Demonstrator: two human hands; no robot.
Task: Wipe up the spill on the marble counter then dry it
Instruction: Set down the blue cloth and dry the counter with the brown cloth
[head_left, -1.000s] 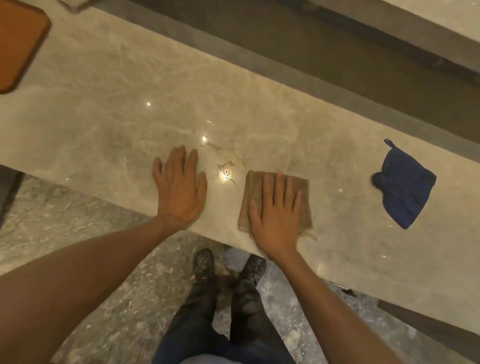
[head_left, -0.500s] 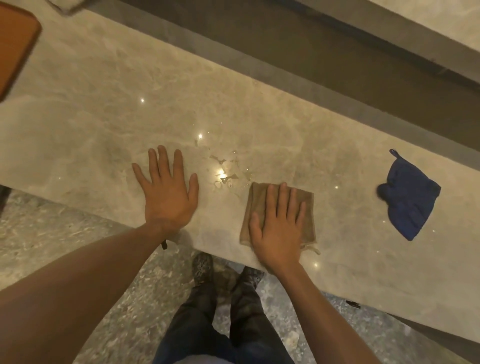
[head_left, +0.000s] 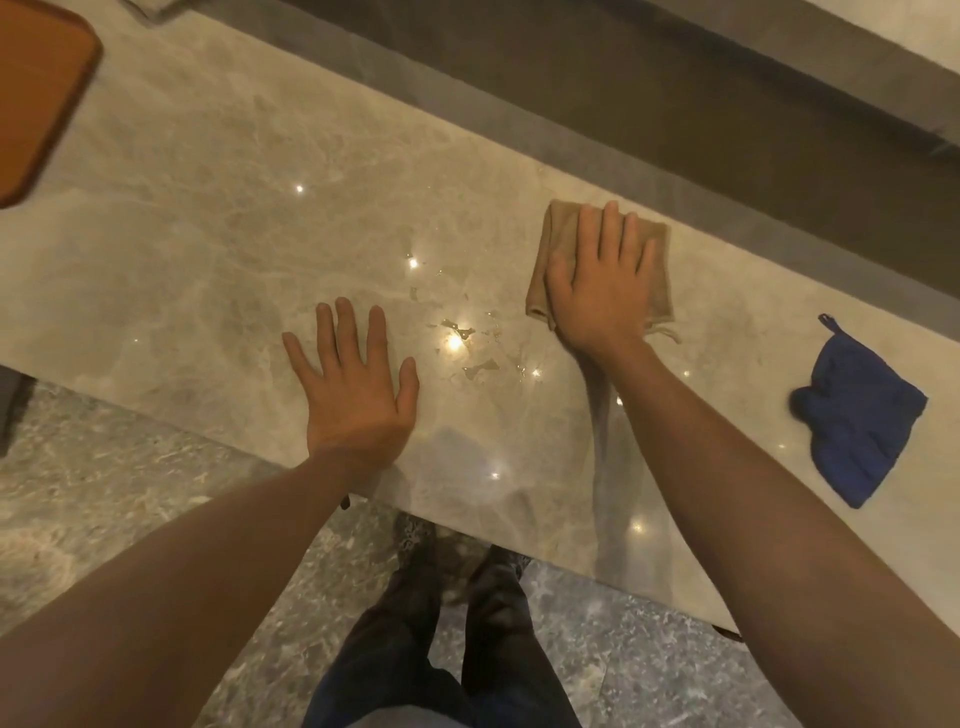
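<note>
- The orange-brown tray (head_left: 36, 98) at the far left of the counter (head_left: 218, 208) is cut off by the picture's edge, so only its rounded near corner and one side show.
- A pale object at the top edge, just past the tray, is cropped too closely to make out.
- The right palm covers the middle of the tan cloth (head_left: 558, 244); whatever lies under it is hidden.
- The feet and dark trousers (head_left: 415, 665) are dim, and the shoes are hard to make out against the floor.
- The counter is polished beige marble with pale veins, glossy enough to throw back small points of ceiling light and a faint reflection of the right forearm.
- Beyond its far edge runs a grey border, then a dark brown band; another pale surface crosses the top right corner.
- Below the near edge lies a speckled grey stone floor (head_left: 104, 493).
- The spill (head_left: 470, 348) is a scatter of small clear puddles and droplets (the largest ones glint under a light), lying between the two hands and not touched by either.
- The tan cloth is folded into a rough square, lying flat toward the far edge of the counter, just right of the spill, with a loose thread trailing from its near corner.
- The right hand (head_left: 597, 291) presses flat on the cloth, fingers straight, grip released.
- The left hand (head_left: 358, 395) rests flat on bare marble near the front edge, fingers spread, holding nothing.
- A crumpled blue cloth (head_left: 862, 415) with a small loop lies well apart, at the right.
</note>
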